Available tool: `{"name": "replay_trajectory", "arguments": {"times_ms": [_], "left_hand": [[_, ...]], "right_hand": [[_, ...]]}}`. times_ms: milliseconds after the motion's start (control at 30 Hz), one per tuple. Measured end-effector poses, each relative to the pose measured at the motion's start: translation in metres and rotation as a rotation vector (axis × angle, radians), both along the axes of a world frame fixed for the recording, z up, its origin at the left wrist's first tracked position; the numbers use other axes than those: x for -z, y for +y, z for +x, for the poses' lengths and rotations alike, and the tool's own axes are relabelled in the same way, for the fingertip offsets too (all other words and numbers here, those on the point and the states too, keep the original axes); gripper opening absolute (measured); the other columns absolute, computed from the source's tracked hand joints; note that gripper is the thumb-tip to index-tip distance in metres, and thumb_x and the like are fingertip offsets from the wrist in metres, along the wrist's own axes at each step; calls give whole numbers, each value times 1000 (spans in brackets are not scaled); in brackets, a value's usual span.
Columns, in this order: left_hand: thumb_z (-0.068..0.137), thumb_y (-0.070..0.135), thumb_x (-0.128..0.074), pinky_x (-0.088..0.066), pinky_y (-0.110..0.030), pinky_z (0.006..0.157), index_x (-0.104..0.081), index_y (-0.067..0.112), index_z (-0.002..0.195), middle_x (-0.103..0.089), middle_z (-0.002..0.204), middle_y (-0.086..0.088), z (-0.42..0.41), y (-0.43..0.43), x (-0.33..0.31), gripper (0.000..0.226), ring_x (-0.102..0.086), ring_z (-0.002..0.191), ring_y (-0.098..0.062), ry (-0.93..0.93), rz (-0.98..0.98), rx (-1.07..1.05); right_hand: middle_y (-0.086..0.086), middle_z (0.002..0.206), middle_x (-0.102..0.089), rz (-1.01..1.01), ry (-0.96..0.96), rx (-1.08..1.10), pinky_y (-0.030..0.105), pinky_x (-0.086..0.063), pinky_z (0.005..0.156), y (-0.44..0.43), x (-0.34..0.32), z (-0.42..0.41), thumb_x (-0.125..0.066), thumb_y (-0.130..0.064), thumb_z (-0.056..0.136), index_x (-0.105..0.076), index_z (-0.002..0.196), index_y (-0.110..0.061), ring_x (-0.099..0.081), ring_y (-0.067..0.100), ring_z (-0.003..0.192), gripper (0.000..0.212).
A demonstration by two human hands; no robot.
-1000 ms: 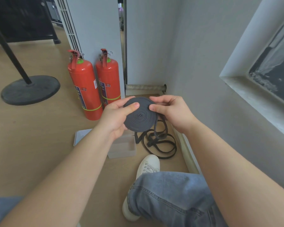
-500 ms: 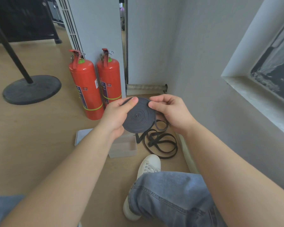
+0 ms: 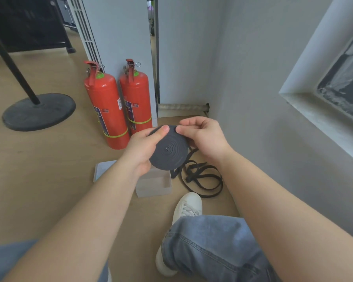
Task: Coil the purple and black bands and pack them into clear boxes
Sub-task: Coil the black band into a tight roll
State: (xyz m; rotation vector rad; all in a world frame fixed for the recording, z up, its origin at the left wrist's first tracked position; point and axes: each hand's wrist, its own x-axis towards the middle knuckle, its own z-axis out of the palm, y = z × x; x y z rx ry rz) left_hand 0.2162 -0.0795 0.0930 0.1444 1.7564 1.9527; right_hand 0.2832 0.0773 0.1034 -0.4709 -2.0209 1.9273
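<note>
Fire extinguishers [image 3: 118, 110] — labels present, print too small to read.

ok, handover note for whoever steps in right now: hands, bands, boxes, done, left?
Left hand: holds the black coil, thumb on its face.
Right hand: pinches the coil's top edge.
Coil is mostly wound, held above the clear box, which sits open on the floor. The loose tail lies in loops on the floor right of the box. A lid lies left of the box.
No purple band in view.
Left: wind in the tail, put the coil in the box.
</note>
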Motion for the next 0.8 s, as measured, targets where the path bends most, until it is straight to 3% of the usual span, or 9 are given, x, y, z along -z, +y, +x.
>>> {"name": "replay_trajectory", "arguments": {"times_ms": [133,233,400,500,600,733,800], "left_hand": [[91,35,-73,-55,-55,96,-75,16,110,-77,110,-10,-14,7,5,27,-71,107,-33,-101,81,-95],[91,37,-73,-58,-53,91,-74,19,110,-77,111,-8,-29,10,15,27,-71,106,-32,-166,110,-130],[93,37,-70,-59,-50,88,-71,17,116,-77,111,-9,-57,10,42,30,-73,101,-31,-283,137,-206],[92,43,-69,-57,-54,93,-68,16,125,-75,117,-10,-77,7,66,42,-72,105,-32,-340,138,-273],[91,46,-70,-56,-55,94,-66,17,126,-74,119,-9,-92,6,92,46,-72,106,-32,-384,128,-316],[85,51,-74,-56,-55,95,-66,17,125,-74,118,-9,-108,6,123,54,-72,105,-32,-496,103,-355],[80,54,-75,-56,-57,94,-66,18,126,-73,120,-11,-117,5,141,59,-72,105,-34,-544,95,-358]], "right_hand": [[7,84,-72,-300,55,26,32,-57,64,-6,10,-14,-65,-6,97,-69,90,-7,-67,21,74,8],[12,92,-71,-400,41,51,34,-60,67,-9,21,-29,-62,-6,98,-67,95,-4,-68,23,80,6],[14,92,-74,-430,-7,124,41,-63,80,-15,49,-57,-68,-8,95,-69,94,-2,-71,27,83,6],[8,89,-77,-400,-44,87,33,-62,73,-21,69,-73,-63,-6,98,-73,100,-4,-73,23,82,11],[10,97,-73,-324,-85,81,35,-63,73,-27,92,-88,-58,-9,102,-68,112,-5,-71,25,87,15],[9,91,-70,-289,-145,116,32,-61,64,-30,123,-106,-61,-13,101,-64,102,-7,-70,26,84,7],[11,96,-72,-327,-191,104,35,-62,65,-30,138,-113,-64,-13,99,-66,106,-5,-73,28,87,11]]}}
